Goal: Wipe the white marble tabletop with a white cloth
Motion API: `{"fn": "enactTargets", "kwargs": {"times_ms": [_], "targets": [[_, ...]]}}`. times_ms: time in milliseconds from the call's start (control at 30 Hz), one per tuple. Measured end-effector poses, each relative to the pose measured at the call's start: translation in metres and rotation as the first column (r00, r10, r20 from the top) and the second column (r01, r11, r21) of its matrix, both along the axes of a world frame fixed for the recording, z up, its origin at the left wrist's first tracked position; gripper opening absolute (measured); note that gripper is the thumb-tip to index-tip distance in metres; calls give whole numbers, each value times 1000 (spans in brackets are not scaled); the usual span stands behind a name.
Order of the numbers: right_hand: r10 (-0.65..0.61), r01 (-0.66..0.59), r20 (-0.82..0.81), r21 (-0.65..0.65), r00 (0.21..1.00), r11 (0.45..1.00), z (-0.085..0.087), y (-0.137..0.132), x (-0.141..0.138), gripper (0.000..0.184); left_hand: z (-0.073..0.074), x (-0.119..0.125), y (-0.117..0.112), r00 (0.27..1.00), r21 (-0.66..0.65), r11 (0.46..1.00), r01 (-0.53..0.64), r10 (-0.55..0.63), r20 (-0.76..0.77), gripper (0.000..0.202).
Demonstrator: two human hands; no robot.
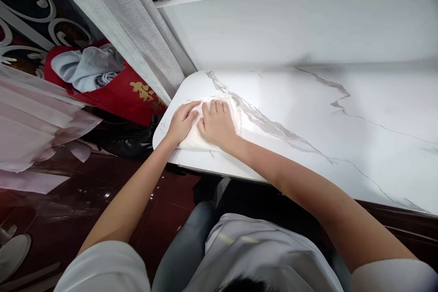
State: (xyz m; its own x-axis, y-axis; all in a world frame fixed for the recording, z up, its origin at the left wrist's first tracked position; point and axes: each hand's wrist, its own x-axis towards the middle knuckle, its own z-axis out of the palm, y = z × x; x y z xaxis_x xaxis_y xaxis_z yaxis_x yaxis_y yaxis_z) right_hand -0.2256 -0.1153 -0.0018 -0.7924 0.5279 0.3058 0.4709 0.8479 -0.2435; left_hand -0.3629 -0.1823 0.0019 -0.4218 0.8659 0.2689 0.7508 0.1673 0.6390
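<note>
Now, step in hand: pressing and smoothing a white cloth flat on the counter, by the look of it a fold being set.
Cloth: a small, pale, soft piece lying near the rounded left corner of the counter, close to its front edge; part of it is hidden under the palms.
Left hand: laid open, palm down, fingers spread on the cloth's left side; it grips nothing.
Right hand: also flat and open, palm down on the middle of the cloth, touching the left hand at the thumb side.
Counter: white marble-look top with grey veins, running off to the right.
Surroundings: a grey curtain hangs just behind the corner; a red bag holding grey fabric sits on the dark floor to the left.
Next move, as a judgement: it calls for a pinch at an edge or corner of the cloth, since flat palms cannot lift or turn it; care is needed because the cloth lies near the counter's edge and could slide off.
</note>
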Motion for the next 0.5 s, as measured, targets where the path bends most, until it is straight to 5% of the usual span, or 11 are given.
{"fn": "enactTargets", "kwargs": {"times_ms": [233,500], "targets": [[83,-83,-19,-14,996,996,3,-32,5,56,2,5,-41,999,-36,999,-33,32,-25,46],[116,-116,-51,14,992,993,-1,-12,-8,52,3,-6,-25,998,-24,999,-47,46,-45,44]]}}
